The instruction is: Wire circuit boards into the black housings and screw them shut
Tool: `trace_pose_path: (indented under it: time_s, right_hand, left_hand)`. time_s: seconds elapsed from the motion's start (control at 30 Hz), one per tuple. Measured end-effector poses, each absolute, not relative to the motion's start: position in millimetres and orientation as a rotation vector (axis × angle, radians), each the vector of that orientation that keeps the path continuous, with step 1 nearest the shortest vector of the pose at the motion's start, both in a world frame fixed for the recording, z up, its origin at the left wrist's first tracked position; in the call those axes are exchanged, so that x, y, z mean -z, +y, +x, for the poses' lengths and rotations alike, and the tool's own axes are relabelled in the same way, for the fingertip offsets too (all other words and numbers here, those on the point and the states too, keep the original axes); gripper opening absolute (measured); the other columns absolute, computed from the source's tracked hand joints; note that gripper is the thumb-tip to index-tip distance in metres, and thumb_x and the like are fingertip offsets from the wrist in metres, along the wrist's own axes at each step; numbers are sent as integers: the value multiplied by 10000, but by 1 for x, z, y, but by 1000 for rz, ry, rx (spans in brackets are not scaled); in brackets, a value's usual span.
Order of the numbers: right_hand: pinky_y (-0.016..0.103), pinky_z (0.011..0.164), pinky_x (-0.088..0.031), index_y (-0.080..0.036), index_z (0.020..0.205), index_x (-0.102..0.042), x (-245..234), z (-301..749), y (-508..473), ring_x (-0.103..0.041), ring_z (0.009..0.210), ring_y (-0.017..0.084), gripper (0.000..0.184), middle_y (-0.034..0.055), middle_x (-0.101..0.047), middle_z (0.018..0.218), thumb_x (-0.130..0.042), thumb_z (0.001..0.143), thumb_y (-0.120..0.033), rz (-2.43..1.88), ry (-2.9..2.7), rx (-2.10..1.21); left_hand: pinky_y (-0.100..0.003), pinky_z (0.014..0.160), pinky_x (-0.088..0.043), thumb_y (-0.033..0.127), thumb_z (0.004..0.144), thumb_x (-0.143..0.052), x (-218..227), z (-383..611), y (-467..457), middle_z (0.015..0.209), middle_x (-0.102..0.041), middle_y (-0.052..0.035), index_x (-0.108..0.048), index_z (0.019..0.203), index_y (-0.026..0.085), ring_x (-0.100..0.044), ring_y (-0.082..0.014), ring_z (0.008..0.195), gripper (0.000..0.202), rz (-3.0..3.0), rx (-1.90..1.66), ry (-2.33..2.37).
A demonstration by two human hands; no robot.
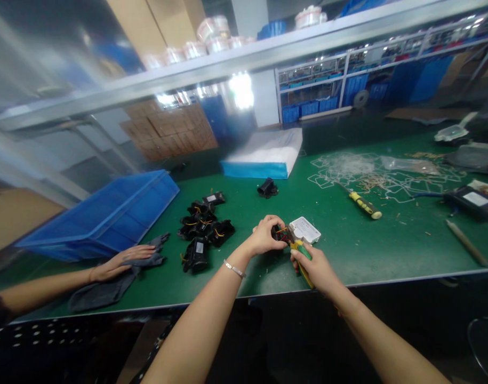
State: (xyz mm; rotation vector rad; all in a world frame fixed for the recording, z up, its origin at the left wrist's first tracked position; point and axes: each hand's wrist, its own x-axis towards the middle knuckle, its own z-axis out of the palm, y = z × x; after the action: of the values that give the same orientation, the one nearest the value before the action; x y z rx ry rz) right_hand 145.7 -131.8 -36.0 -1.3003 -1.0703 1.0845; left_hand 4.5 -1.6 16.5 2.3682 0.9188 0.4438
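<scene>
My left hand (264,236) is closed around a small black part with red and yellow wires (279,233), held just above the green table. My right hand (314,268) grips a pair of pliers with yellow-green handles (301,255), its head at the wires of that part. A white plastic piece (304,230) lies right behind the hands. A pile of several similar black wired parts (204,229) lies to the left of my left hand, and one single black part (267,188) sits farther back.
Another person's hand (121,261) rests on a dark grey cloth (108,285) at the left, by a blue plastic bin (108,213). A yellow-handled screwdriver (364,204), wire scraps (372,173) and a blue-white packet (263,154) lie behind. The table's front edge (407,277) runs close by.
</scene>
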Motion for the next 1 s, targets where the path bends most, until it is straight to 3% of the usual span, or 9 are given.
trace_pose_path:
  time_s: [0.4,0.7,0.9,1.0]
  right_hand:
    - [272,521,-466,-168,834,-571,36,144,-133,-543,542,141,299,16,-594,661,-558,827,-466,-1326,-1086,-1042]
    - [266,596,-448,-146,838,-585,37,148,-139,-559,567,138,358,15,-607,640,-559,829,-503,-1261,-997,-1034]
    - [316,703,-495,-130,1053,-601,39,161,-145,-617,716,186,506,75,-666,832,-553,809,-571,-1208,-919,-1054]
    - [382,834,-481,-143,1279,-511,35,198,-148,-617,895,234,590,127,-639,1071,-488,856,-553,-1475,-1068,-687]
  left_hand:
    - [-400,992,-366,284,542,-790,-12,9,0,1136,-508,-36,-527,784,204,-465,-240,1107,366,2310,-480,927]
    - [-337,971,-386,301,523,-810,-11,6,4,1115,-513,-51,-465,731,190,-490,-211,1071,418,2274,-564,843]
    - [-390,987,-380,274,524,-785,-15,10,-6,1163,-528,-46,-523,852,208,-494,-239,1097,425,2281,-516,998]
    - [-382,972,-394,278,545,-766,-16,8,-9,1186,-533,-38,-522,921,220,-503,-237,1098,452,2279,-531,1008]
